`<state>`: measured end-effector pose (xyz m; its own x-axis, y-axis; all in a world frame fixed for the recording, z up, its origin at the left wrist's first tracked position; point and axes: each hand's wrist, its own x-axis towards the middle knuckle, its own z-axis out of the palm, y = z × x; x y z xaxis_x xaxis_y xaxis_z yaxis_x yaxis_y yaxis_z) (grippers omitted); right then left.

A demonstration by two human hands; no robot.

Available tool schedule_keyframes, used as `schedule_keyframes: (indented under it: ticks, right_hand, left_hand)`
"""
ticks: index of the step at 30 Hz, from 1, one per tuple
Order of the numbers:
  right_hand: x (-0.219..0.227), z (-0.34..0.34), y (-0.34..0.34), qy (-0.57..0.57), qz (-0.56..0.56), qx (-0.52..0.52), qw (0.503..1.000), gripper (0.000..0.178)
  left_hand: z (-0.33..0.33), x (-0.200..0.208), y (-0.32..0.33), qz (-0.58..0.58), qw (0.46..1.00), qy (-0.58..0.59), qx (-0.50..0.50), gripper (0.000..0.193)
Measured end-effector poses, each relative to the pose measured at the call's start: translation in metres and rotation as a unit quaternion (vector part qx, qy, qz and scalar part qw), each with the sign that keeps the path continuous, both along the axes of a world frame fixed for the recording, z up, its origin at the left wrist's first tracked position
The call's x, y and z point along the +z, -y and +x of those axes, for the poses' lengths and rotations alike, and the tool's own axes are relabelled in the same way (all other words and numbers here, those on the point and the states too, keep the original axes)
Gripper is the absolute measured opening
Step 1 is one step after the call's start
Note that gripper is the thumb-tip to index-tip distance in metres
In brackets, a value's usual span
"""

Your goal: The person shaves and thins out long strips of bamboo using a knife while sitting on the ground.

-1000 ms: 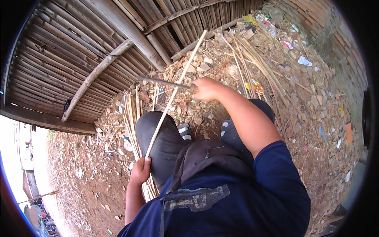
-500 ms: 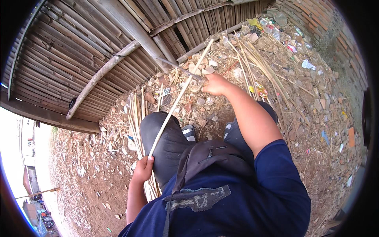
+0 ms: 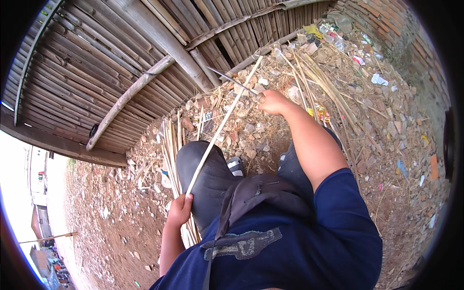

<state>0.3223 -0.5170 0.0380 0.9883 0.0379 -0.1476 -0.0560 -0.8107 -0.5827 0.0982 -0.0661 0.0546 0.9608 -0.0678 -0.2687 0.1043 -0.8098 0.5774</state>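
My left hand (image 3: 180,209) is closed round the lower end of a long pale bamboo strip (image 3: 220,128). The strip slants up and away over my left knee, its far end near the base of the bamboo wall. My right hand (image 3: 273,103) grips the handle of a long knife (image 3: 235,82). The thin dark blade points to the far left and crosses the strip near its far end; whether it touches the strip I cannot tell. A bundle of split bamboo strips (image 3: 171,150) lies beside my left leg.
A slatted bamboo wall (image 3: 111,67) with poles rises ahead and left. More bamboo strips (image 3: 328,87) lie at the far right on rubble, straw and litter. A brick wall (image 3: 411,38) stands beyond them. A dark bag (image 3: 263,195) rests at my lap.
My right hand and the knife have shifted right, and the blade now sits at a steeper slant across the strip. The left hand keeps its hold. The whole view has moved slightly.
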Motion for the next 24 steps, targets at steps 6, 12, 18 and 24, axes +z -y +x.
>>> schedule_keyframes:
  ticks: [6, 12, 18, 24]
  right_hand:
    - [0.063, -0.04, -0.038, -0.064, -0.046, 0.125, 0.989, 0.03]
    - [0.075, -0.059, -0.045, -0.052, -0.074, 0.19, 0.978, 0.038]
    - [0.056, -0.039, -0.019, -0.012, -0.032, 0.101, 0.994, 0.039]
    - [0.068, -0.052, -0.025, -0.011, -0.055, 0.185, 0.981, 0.042]
  left_hand:
    - [-0.002, -0.008, -0.008, -0.031, 0.999, 0.013, -0.007, 0.048]
    - [-0.009, 0.007, 0.0, 0.019, 0.999, 0.04, -0.025, 0.047]
    - [-0.03, 0.031, 0.009, 0.086, 0.995, 0.038, -0.017, 0.042]
    - [-0.044, 0.014, 0.005, 0.095, 0.99, 0.101, 0.004, 0.038]
